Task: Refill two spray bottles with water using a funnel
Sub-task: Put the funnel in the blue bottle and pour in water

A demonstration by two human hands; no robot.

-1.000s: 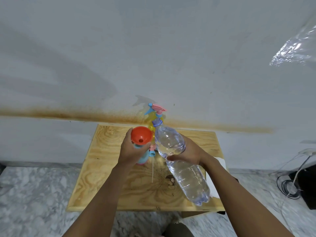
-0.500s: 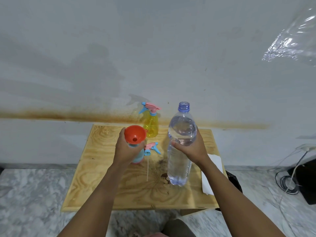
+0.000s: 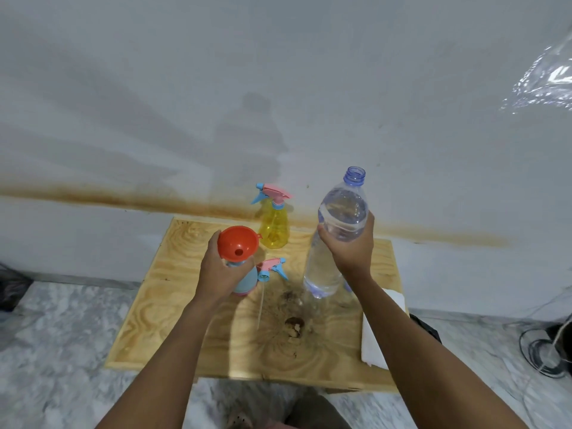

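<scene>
An orange funnel (image 3: 238, 247) sits in the neck of a light blue spray bottle (image 3: 249, 278) that stands on the wooden table (image 3: 173, 305). My left hand (image 3: 216, 270) grips this bottle around its upper body. My right hand (image 3: 348, 246) holds a large clear water bottle (image 3: 335, 233), uncapped and nearly upright, its base just above or on the table. A yellow spray bottle (image 3: 274, 226) with a pink and blue trigger head stands at the table's back edge. A loose pink and blue spray head (image 3: 272, 267) with its thin tube lies beside the blue bottle.
A white paper towel (image 3: 376, 339) lies at the table's right edge. Dark stains (image 3: 294, 323) mark the table's middle. A grey wall rises right behind the table. Cables and a dark device (image 3: 548, 348) lie on the marble floor at the right.
The water bottle went from tilted, mouth at the funnel, to upright and moved right, away from the funnel. My left hand stayed on the blue bottle.
</scene>
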